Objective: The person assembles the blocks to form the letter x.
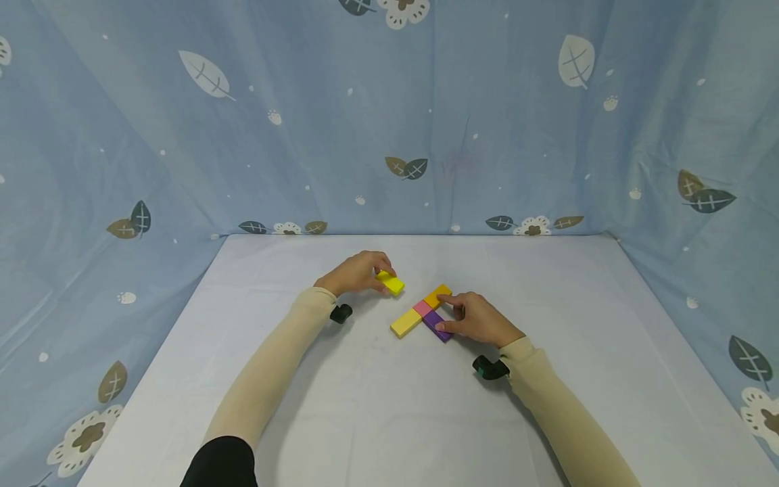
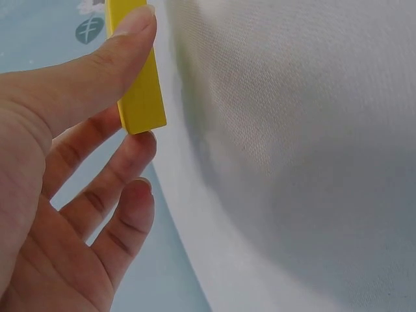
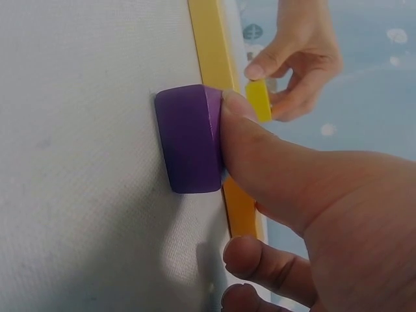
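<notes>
My left hand (image 1: 359, 272) pinches a bright yellow block (image 1: 391, 283) between thumb and fingers. In the left wrist view the thumb lies along one face of this yellow block (image 2: 143, 97), just off the white surface. On the table an orange block (image 1: 437, 295), a small pink block (image 1: 422, 308) and a pale yellow block (image 1: 406, 323) form a line. A purple block (image 1: 435, 325) branches off at the pink one. My right hand (image 1: 483, 319) touches the orange block with its index finger, while its thumb rests on the purple block (image 3: 188, 140).
A white cloth (image 1: 377, 419) covers the table. Blue leaf-patterned fabric (image 1: 341, 135) hangs behind it and at both sides. Dark wrist devices (image 1: 490, 368) sit below both wrists, close to the cloth.
</notes>
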`<state>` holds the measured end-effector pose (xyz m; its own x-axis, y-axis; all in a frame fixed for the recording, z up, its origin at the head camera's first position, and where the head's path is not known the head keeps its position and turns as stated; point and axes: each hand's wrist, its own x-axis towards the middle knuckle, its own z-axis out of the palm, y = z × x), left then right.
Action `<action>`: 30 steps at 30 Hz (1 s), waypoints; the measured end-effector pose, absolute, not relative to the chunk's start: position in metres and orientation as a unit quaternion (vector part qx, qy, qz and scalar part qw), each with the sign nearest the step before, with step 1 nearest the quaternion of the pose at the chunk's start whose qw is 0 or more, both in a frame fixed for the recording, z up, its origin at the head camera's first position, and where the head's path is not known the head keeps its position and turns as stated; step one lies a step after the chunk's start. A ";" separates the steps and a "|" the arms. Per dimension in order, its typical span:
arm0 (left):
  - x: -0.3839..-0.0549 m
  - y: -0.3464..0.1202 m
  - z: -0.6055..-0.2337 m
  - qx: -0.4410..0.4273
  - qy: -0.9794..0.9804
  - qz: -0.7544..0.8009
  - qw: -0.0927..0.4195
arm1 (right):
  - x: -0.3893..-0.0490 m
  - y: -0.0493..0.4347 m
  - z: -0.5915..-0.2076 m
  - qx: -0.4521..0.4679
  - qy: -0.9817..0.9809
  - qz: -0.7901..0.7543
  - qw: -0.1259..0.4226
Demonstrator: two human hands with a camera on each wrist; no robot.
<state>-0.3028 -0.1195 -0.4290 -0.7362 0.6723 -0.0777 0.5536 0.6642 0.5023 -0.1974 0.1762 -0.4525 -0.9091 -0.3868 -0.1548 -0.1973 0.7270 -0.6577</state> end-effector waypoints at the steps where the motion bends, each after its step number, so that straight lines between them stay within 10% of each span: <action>1: -0.303 -0.119 -0.429 0.341 0.903 0.229 0.128 | -0.197 0.176 -0.452 -0.160 0.918 -0.334 0.142; 30: -0.297 -0.106 -0.426 0.355 0.899 0.214 0.139 | -0.198 0.176 -0.451 -0.154 0.923 -0.322 0.145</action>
